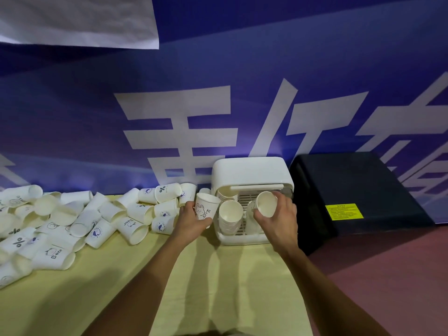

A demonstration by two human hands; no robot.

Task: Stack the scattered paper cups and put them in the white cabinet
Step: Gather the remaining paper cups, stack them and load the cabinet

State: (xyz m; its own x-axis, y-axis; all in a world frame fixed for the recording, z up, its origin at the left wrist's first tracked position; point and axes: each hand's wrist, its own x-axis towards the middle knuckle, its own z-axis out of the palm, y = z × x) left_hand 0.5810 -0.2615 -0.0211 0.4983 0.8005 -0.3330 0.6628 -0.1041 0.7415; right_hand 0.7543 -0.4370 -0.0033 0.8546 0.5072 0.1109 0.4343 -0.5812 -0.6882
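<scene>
A small white cabinet [252, 173] stands open at the back of the table, its door raised. Inside it a tall stack of paper cups [230, 219] stands on the slotted floor, with another stack [226, 194] behind it. My left hand [191, 223] grips an upright paper cup with a rabbit print [206, 208] just left of the cabinet's opening. My right hand [278, 218] holds a tilted paper cup [266, 203] in front of the cabinet's right half, mouth facing me. Several loose cups [80, 217] lie scattered on the left.
The table has a pale yellow cloth [218, 287]. A black box [351, 192] with a yellow label stands right of the cabinet. A blue banner with white characters hangs behind. Reddish floor lies to the right.
</scene>
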